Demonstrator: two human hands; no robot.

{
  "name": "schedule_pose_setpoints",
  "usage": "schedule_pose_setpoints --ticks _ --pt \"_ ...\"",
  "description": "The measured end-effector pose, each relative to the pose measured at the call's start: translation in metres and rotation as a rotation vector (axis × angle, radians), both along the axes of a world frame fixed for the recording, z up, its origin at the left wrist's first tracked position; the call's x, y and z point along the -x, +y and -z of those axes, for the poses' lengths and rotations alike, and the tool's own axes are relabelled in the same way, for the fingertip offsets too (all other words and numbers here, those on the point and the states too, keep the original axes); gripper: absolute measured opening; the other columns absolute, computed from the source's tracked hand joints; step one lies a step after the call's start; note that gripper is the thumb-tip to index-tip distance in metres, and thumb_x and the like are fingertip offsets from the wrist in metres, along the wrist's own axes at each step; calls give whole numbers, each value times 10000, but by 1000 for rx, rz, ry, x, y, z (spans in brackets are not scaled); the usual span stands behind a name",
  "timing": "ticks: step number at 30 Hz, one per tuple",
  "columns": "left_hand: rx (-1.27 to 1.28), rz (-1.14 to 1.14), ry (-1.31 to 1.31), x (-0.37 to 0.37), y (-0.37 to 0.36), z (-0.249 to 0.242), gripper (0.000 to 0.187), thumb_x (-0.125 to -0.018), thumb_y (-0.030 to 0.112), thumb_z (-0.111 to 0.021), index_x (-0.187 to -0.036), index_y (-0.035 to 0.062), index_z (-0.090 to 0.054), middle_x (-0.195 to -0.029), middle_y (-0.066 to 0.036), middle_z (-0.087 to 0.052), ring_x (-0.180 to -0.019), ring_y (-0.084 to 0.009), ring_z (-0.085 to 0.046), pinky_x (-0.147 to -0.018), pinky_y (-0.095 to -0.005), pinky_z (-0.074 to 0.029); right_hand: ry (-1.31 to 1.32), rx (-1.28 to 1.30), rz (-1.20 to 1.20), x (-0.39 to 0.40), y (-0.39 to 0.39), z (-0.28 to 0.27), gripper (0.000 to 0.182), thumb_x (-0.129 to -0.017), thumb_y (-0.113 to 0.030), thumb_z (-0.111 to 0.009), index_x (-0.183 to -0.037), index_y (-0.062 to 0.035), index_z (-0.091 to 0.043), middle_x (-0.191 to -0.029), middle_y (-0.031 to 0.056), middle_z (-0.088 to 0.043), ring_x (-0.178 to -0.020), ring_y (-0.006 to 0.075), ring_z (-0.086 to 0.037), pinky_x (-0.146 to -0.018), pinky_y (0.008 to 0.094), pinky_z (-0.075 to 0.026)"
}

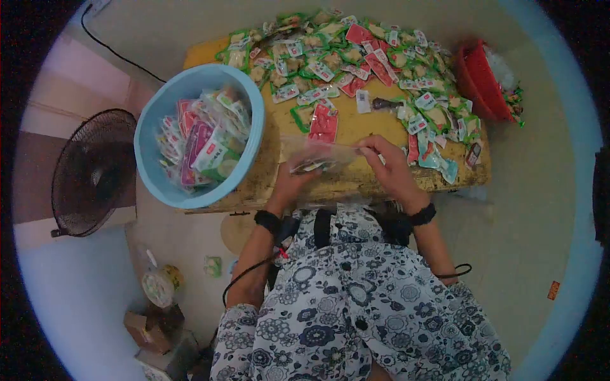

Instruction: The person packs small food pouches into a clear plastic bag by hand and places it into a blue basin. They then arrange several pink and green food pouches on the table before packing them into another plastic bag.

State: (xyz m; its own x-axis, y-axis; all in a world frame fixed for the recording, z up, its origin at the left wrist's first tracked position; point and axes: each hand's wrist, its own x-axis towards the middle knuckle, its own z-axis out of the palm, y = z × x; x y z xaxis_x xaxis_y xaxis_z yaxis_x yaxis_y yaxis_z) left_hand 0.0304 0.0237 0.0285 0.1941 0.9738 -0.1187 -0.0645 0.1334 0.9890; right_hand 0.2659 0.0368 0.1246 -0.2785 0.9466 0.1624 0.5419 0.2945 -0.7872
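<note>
A clear plastic bag (332, 152) is held up in front of me, over the near edge of the yellow table (279, 130). Inside it, low on the left, lies something small and dark-and-light that I cannot make out. My left hand (293, 181) grips the bag's left side from below, its fingers partly hidden by the plastic and blurred. At the opposite end, my right hand (393, 170) pinches the bag's upper right corner between thumb and fingers. Just beyond the bag lies a red-and-white packet (324, 122).
Many green packets (330, 60) and several red ones cover the table's far and right parts. A blue basin (147, 136) of filled bags stands at the left. A red basket (478, 82) is at the back right. A black fan (95, 171) stands left, boxes (149, 330) below.
</note>
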Motion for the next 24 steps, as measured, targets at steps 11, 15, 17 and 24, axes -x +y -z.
schedule_pose_setpoints --ticks 11,15,17,24 --pt "-56 29 82 12 -1 23 471 -806 197 -773 -1227 62 -611 -1172 -68 -661 -1102 -212 -608 -989 -349 -459 63 -110 -46 2 3 -4 161 -940 -152 -564 -1018 -17 -604 -941 146 -638 -870 315 -626 -766 390 -497" --pt "21 -17 149 11 -3 16 497 -780 214 -793 -1218 61 -612 -1196 -73 -646 -1128 -220 -591 -995 -368 -453 -14 1 -41 -5 7 10 166 -940 -161 -565 -1024 -21 -595 -933 149 -634 -867 315 -624 -759 392 -496" --pt "8 -40 186 11 -7 -6 516 -765 215 -803 -1220 65 -610 -1220 -73 -632 -1150 -221 -578 -1005 -376 -446 27 43 -2 -2 4 4 172 -938 -168 -568 -1029 -24 -591 -928 152 -631 -863 322 -620 -754 394 -494" --pt "-102 -72 151 24 -4 -32 614 -747 170 -807 -1291 52 -549 -1266 -94 -606 -1211 -216 -537 -1043 -376 -408 -4 -44 -34 -4 6 9 172 -929 -166 -577 -1026 -25 -591 -917 157 -629 -856 341 -615 -744 402 -491"
